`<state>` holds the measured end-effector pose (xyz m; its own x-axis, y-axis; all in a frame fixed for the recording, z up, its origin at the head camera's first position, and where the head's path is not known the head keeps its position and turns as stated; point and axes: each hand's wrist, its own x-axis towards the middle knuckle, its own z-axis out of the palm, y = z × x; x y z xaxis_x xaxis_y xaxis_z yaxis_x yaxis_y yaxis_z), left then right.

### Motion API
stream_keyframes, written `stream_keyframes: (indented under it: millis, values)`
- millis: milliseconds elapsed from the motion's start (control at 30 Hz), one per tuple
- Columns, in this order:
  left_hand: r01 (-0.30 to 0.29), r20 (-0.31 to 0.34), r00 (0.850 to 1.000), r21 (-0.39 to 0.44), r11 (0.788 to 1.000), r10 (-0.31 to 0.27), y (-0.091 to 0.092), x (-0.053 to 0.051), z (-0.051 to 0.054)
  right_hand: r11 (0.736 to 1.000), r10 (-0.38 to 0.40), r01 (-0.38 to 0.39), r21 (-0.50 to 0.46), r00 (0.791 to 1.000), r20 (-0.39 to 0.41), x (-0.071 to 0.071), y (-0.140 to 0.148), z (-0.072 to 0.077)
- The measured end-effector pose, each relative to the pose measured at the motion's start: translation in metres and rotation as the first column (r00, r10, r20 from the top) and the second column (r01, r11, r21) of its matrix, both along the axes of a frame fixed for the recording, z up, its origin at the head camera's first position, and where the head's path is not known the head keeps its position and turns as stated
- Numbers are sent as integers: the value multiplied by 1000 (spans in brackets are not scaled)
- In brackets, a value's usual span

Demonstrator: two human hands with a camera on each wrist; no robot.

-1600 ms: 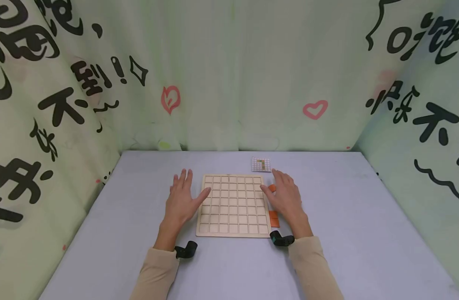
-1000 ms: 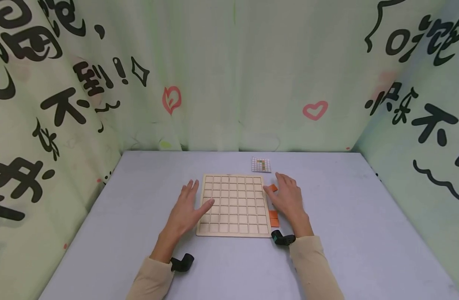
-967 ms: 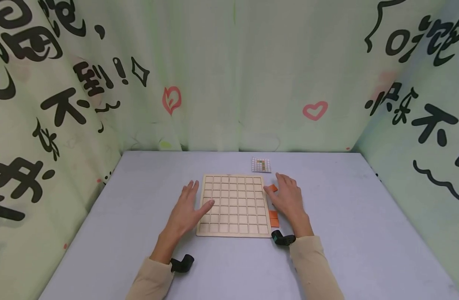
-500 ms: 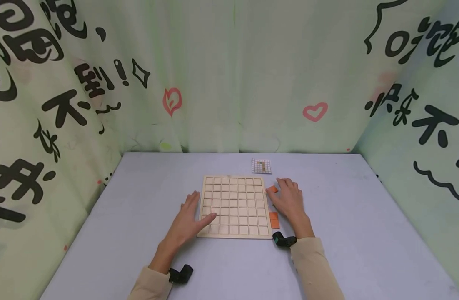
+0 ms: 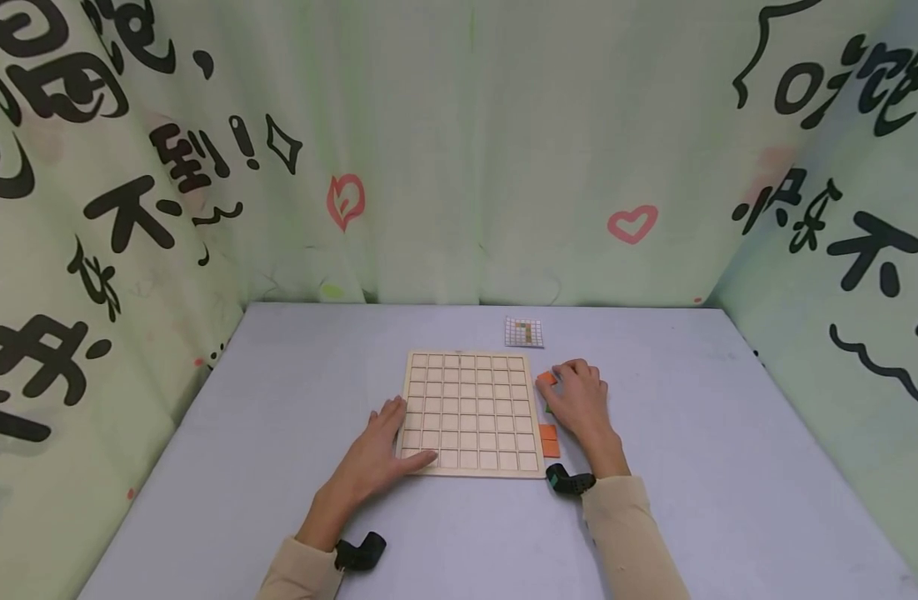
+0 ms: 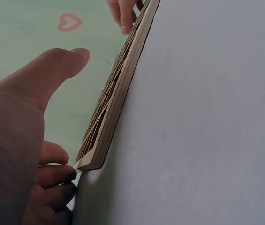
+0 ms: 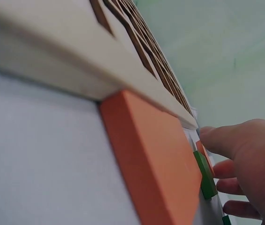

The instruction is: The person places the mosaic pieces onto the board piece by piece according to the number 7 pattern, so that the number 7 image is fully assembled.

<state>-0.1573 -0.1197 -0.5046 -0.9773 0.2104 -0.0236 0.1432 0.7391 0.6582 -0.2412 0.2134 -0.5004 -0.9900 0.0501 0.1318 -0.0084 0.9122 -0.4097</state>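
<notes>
A wooden grid board [image 5: 468, 414] lies flat on the table. The left hand [image 5: 376, 450] rests at its left edge, fingers extended and thumb over the near left corner; in the left wrist view the hand [image 6: 24, 122] is beside the board's corner [image 6: 94, 159]. At the board's right side the right hand [image 5: 582, 400] has its thumb and fingers around an orange piece [image 5: 546, 378]. In the right wrist view, the hand [image 7: 252, 159] is next to that orange piece [image 7: 205, 154] and a green piece [image 7: 206, 176]. Whether it grips the piece firmly is unclear.
A second orange piece [image 5: 550, 441] lies against the board's lower right edge. Behind the board is a small card [image 5: 523, 332] with a coloured grid pattern. Curtains [image 5: 429, 167] with writing and hearts surround the table [image 5: 699, 417].
The left hand has moved down along the board's left side towards the near corner. The right hand has shifted slightly right and nearer, its fingers drawing in around the orange piece.
</notes>
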Motion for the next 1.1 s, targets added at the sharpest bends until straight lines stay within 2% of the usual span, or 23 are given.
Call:
stream_keyframes:
  millis: [500, 733, 1100]
  values:
    - [34, -45, 998, -46, 998, -36, -2, 3, -6, 1000, -10, 11, 17, 998, -54, -1, 1, -3]
    - [38, -24, 999, -79, 996, -40, -4, 3, -7, 1000, -10, 10, 3, 999, -41, -1, 0, -3]
    - [39, -46, 998, -67, 997, -42, -2, 1, -10, 999, -19, 18, -45, 999, -26, -4, 1, -4]
